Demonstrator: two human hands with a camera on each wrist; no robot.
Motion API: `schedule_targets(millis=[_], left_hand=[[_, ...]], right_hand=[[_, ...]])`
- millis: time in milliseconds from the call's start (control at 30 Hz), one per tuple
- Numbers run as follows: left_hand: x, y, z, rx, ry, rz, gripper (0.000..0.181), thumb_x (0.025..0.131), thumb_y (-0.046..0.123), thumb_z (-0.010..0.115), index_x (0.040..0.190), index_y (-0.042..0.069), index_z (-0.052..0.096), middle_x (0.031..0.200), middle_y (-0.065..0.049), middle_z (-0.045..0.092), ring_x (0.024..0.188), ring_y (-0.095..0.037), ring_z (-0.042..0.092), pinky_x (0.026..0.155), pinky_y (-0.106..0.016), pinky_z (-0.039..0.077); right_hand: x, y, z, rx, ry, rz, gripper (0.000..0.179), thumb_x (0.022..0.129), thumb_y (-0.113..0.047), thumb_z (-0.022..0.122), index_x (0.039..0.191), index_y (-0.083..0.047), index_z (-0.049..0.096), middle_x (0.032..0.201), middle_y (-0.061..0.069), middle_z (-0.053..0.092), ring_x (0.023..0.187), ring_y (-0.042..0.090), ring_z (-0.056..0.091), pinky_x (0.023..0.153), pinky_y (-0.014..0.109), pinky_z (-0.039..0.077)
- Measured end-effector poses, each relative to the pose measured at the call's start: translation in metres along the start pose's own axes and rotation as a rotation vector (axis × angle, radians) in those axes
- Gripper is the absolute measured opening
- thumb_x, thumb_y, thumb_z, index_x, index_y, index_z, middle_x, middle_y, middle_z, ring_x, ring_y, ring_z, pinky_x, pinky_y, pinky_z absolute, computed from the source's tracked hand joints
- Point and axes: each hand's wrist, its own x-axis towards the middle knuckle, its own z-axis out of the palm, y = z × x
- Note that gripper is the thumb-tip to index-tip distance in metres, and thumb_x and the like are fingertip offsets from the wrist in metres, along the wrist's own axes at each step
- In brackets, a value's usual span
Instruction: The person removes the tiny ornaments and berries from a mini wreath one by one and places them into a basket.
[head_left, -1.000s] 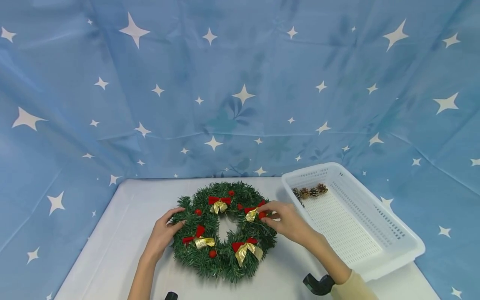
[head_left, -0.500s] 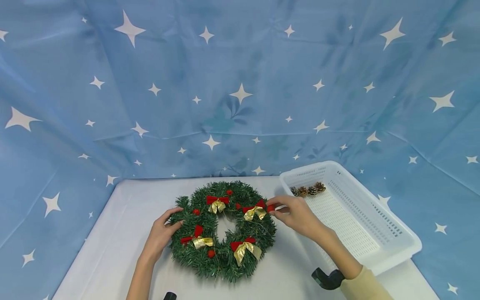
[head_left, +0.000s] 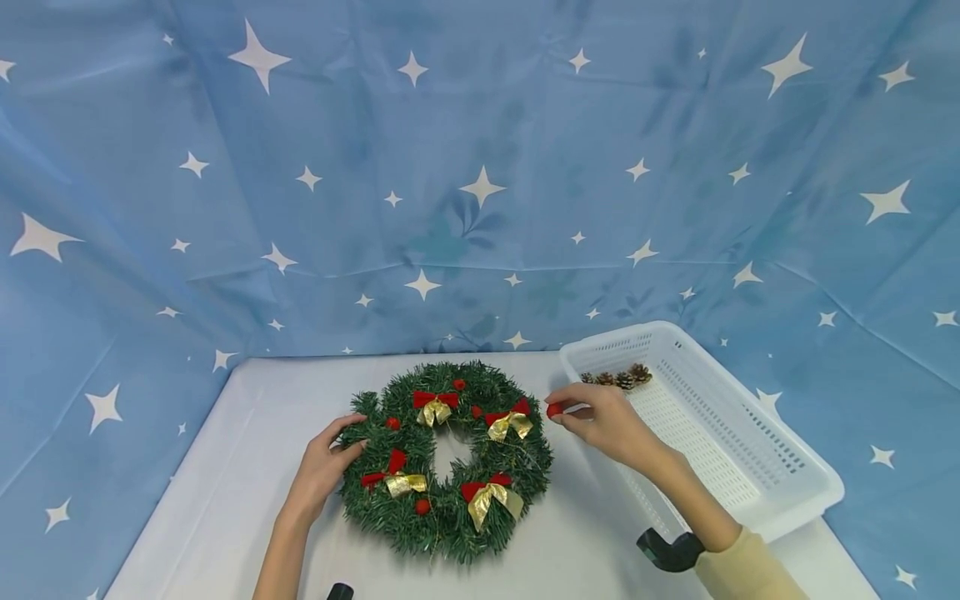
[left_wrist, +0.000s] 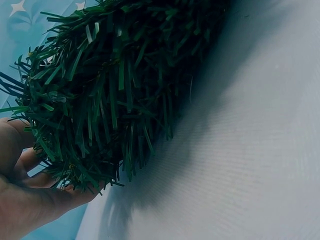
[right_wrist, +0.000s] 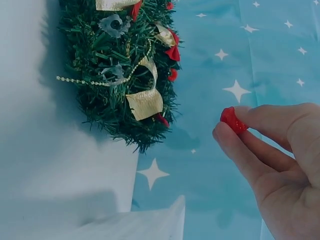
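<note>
A green wreath [head_left: 480,533] with red-and-gold bows and small red balls lies flat on the table. My left hand [head_left: 326,467] grips its left edge; in the left wrist view the thumb and fingers [left_wrist: 70,197] curl about the green strands, partly hidden by them. Beyond the wreath's right side, apart from it, my right hand [head_left: 611,421] pinches a small red ball [head_left: 554,410] between thumb and fingertips. The right wrist view shows that red ball [right_wrist: 233,120] held off the table, with the wreath [right_wrist: 110,117] and its gold bead string to the left.
A white perforated basket [head_left: 795,508] stands to the right, partly behind my right forearm. Several pine cones [head_left: 624,379] lie at its far left end. The white table [head_left: 277,408] meets a blue star-patterned curtain [head_left: 480,233] at the back.
My right hand has drawn the red ball away from the wreath's right bow, out to the right toward the basket. My left hand stays at the wreath's left edge.
</note>
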Motion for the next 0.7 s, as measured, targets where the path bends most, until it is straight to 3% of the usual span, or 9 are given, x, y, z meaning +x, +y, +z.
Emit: schedule_targets(millis=[433, 700], left_hand=[[-0.001, 0.0, 0.0, 0.036, 0.001, 0.014, 0.049, 0.103, 0.016, 0.061, 0.151, 0.018, 0.051, 0.169, -0.017, 0.025, 0.139, -0.047, 0.049, 0.089, -0.039, 0.048], [-0.001, 0.0, 0.0, 0.033, 0.0, 0.019, 0.049, 0.103, 0.015, 0.061, 0.151, 0.017, 0.051, 0.169, -0.018, 0.025, 0.139, -0.048, 0.049, 0.085, -0.038, 0.047]], right_hand=[[0.0, 0.005, -0.012, -0.023, 0.0, 0.056, 0.023, 0.088, 0.004, 0.077, 0.108, -0.006, 0.077, 0.1, 0.004, 0.078, 0.094, 0.025, 0.077, 0.077, 0.024, 0.061], [0.0, 0.01, -0.022, -0.051, 0.008, 0.063, 0.023, 0.088, 0.004, 0.077, 0.108, -0.006, 0.078, 0.1, 0.006, 0.078, 0.094, 0.026, 0.077, 0.078, 0.027, 0.062]])
